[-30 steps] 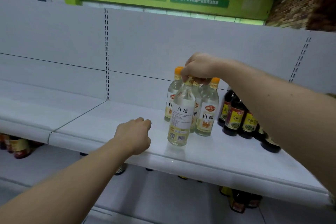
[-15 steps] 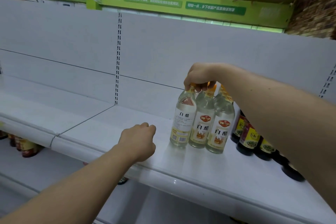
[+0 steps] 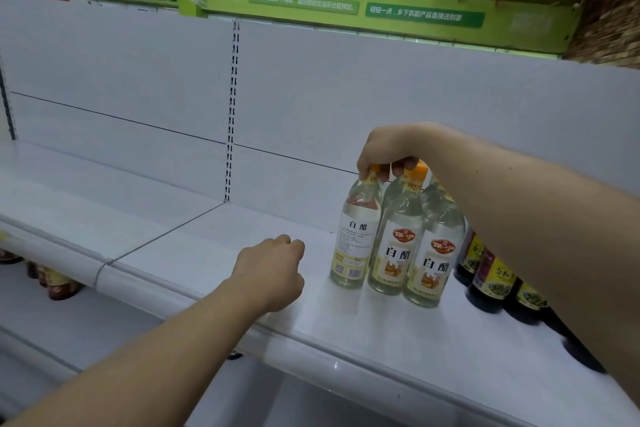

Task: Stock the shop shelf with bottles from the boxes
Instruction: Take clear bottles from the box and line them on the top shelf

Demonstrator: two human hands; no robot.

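Right hand (image 3: 388, 149) pinches the neck of the leftmost bottle (image 3: 354, 239), upright on the shelf (image 3: 381, 340) — left hand (image 3: 270, 274) curled, holding nothing.

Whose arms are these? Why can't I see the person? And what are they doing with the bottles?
There is no machine here, just a person. A camera sits on their head and looks forward and down, so you see only their two arms, as if through their eyes. The one picture of this moment comes from that head camera.

The right hand has its grip on the orange-capped top of a clear bottle, which stands on the white shelf. Two more clear bottles stand right beside it. Dark bottles stand further right, partly hidden by the arm.

The left hand is curled like a fist at the shelf's front and holds nothing. More bottles peek out from the shelf below. The person is filling the shop shelf.
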